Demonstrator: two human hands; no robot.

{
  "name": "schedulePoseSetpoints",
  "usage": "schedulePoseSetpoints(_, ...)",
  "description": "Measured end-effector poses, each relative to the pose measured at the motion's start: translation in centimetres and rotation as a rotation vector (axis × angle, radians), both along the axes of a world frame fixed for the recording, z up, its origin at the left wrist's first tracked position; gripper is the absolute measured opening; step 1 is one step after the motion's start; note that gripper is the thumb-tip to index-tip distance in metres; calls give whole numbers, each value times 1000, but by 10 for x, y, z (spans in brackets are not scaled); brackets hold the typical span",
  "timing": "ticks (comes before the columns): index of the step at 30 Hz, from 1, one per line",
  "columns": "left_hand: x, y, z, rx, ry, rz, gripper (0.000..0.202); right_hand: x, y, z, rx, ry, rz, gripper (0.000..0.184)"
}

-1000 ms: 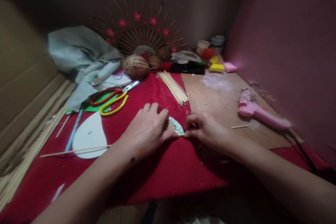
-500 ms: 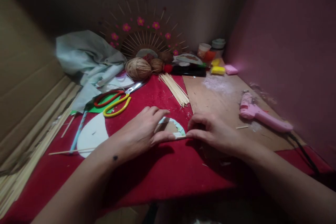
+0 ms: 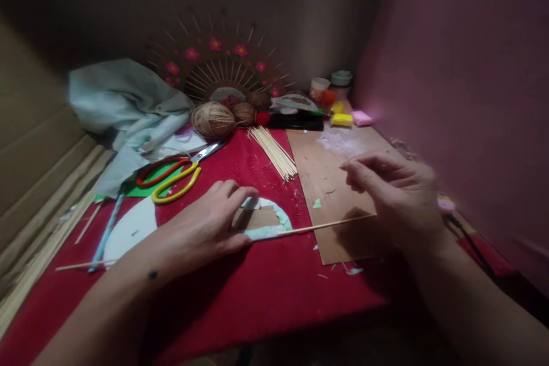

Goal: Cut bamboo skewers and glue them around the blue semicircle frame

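Observation:
My left hand (image 3: 210,220) grips the left side of a half-round cardboard piece (image 3: 259,217) with pale cloth folded along its rim. Its thumb lies at the straight edge and its fingers at the curved edge. A thin wooden stick (image 3: 326,224) lies along that straight edge and extends rightward over a brown board. My right hand (image 3: 392,194) is raised above the board, thumb and forefinger pinched together; anything between them is too small to make out. The stick's right end passes below or behind this hand.
Red-and-yellow-handled scissors (image 3: 178,177) and a white rounded cutout (image 3: 131,231) lie left. A bundle of sticks (image 3: 274,151) rests beside the brown board (image 3: 338,246). Twine balls (image 3: 213,119) and a flowered fan (image 3: 227,63) stand behind. A pink glue gun (image 3: 446,204) is mostly hidden.
My right hand has left the cardboard piece's edge and moved up and to the right. The long stick has come into sight. My left hand still holds the piece; the view has shifted slightly.

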State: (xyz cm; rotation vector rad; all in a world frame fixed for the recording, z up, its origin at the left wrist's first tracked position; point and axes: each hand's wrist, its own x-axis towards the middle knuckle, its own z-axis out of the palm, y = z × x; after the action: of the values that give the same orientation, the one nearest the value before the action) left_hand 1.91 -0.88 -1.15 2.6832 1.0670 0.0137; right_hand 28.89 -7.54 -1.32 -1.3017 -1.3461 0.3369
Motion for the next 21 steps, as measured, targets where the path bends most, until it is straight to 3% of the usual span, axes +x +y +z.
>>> schedulePoseSetpoints(8, 0, 1, -2, -35, 7, 34, 60, 16, -14, -7, 236, 284, -179, 4)
schedulePoseSetpoints(12, -2, 5, -9, -8, -1, 19, 60, 26, -27, -10, 337, 302, -289, 3)
schedulePoseSetpoints(16, -1, 7, -11, 8, -33, -11, 59, 33, -35, -15, 313, 210, -380, 5)
schedulePoseSetpoints(21, 6, 4, -4, -21, -38, -6, 56, 31, -42, -22, 128, 226, -425, 8)
